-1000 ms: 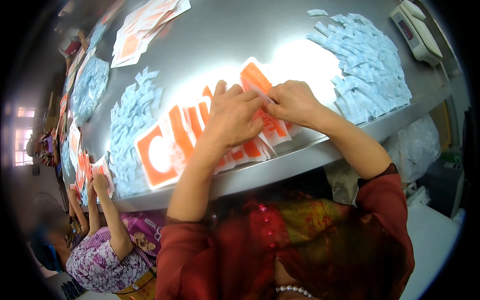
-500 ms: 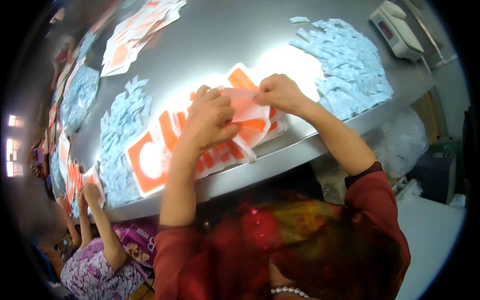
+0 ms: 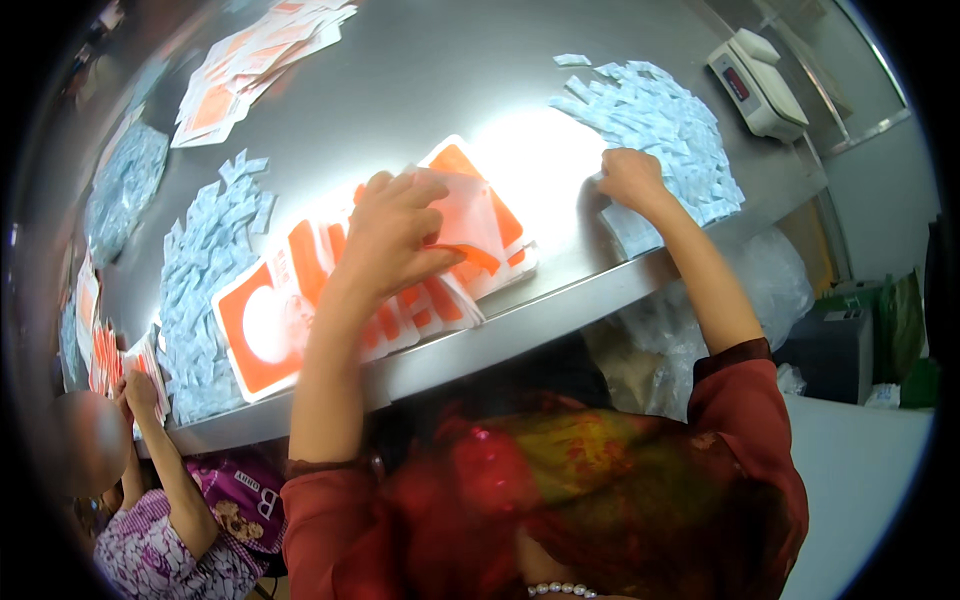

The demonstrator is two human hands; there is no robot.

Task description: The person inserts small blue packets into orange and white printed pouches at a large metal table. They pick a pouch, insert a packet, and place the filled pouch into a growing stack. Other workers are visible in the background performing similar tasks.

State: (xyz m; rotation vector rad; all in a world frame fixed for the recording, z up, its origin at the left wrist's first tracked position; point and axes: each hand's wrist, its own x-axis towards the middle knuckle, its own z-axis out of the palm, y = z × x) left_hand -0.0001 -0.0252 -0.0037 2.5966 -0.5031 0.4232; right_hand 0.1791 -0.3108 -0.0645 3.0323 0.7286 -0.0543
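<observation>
A fanned row of flat orange-and-white plastic pouches (image 3: 262, 330) lies along the table's near edge. My left hand (image 3: 390, 235) rests over its right part, thumb and fingers bent round the lifted, translucent edge of one pouch (image 3: 468, 215). On the right, my right hand (image 3: 632, 180) is at the left edge of a heap of small light-blue packets (image 3: 680, 130), its fingers curled together and pointing down. Whatever is between those fingertips is hidden.
Another blue packet heap (image 3: 205, 300) lies left of the pouches. More pouches (image 3: 260, 65) are stacked at the far left, near a clear bag of blue packets (image 3: 128, 190). A scale (image 3: 758, 85) stands at the far right. A co-worker's hands (image 3: 138, 395) handle pouches at lower left.
My right hand has let go of the pouch edge and moved right to the blue packets. My left hand stays at the pouch. The whole view has shifted slightly.
</observation>
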